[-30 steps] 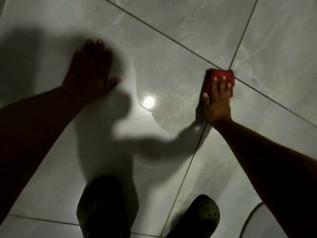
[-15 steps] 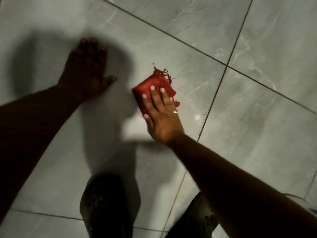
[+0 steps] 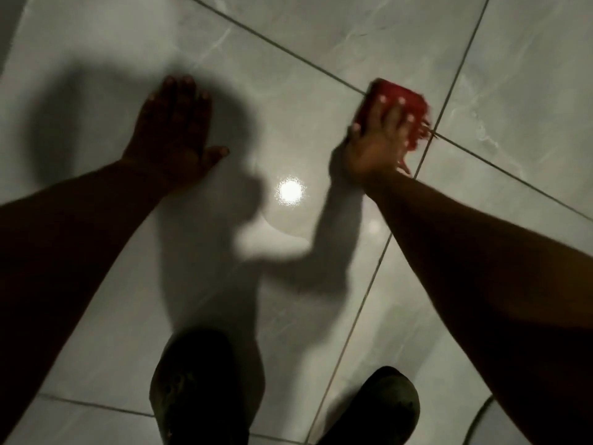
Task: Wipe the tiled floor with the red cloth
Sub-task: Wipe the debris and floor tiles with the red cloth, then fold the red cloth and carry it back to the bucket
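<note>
The folded red cloth (image 3: 398,97) lies on the glossy grey tiled floor (image 3: 321,75), close to where two grout lines cross at the right. My right hand (image 3: 378,142) presses flat on the cloth, fingers spread over it, and is blurred by motion. Frayed threads stick out at the cloth's right edge. My left hand (image 3: 179,130) rests palm down on the tile at the left, fingers together, holding nothing, in deep shadow.
Two dark shoes, the left shoe (image 3: 195,387) and the right shoe (image 3: 378,406), stand at the bottom. A bright light reflection (image 3: 289,191) shines between the hands. A curved dark cable or rim (image 3: 478,419) shows at the bottom right corner.
My right hand has swept the red cloth from the middle of the tile back to the right, near the grout crossing. The left hand has stayed planted on the floor.
</note>
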`<state>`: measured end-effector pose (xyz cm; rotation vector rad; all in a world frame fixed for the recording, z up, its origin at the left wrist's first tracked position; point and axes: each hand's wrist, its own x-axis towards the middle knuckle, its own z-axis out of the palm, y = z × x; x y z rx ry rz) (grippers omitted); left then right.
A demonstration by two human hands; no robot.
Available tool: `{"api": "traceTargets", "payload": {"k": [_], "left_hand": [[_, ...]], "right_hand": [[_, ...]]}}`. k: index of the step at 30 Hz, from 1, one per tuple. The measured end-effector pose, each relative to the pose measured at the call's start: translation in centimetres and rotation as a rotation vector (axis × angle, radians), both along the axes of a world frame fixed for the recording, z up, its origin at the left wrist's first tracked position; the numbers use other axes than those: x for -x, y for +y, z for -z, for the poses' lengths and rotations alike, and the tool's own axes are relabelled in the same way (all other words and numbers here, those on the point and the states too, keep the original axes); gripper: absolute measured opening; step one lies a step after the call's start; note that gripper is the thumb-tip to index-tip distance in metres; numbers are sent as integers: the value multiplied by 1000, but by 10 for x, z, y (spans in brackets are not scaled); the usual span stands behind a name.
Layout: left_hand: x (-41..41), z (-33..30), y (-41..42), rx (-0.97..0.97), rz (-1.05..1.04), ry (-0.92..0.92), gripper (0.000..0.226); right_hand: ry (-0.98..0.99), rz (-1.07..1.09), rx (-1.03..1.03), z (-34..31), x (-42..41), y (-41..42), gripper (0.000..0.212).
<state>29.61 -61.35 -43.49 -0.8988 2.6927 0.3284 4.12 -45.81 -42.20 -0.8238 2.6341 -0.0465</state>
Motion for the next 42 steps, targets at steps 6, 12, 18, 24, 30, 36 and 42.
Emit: {"api": "traceTargets", "payload": {"k": [6, 12, 18, 24, 30, 36, 42], "left_hand": [[0, -1, 1, 17, -7, 16, 89], [0, -9, 6, 56, 17, -58, 85], [11, -21, 2, -17, 45, -174, 114], [33, -56, 48, -34, -176, -129, 57], [85, -67, 134, -266, -212, 32, 35], [134, -49, 174, -566, -794, 41, 40], [132, -97, 171, -845, -930, 102, 32]], "right_hand": [[-101, -690, 87, -3, -67, 6, 61], [-34, -567, 83, -6, -8, 121, 57], [-88, 182, -58, -9, -14, 125, 65], [-313, -12, 116, -31, -105, 89, 59], [-169, 402, 330, -48, -60, 120, 36], [-485, 599, 229, -35, -50, 101, 32], [-706, 817, 377, -76, -55, 127, 5]]}}
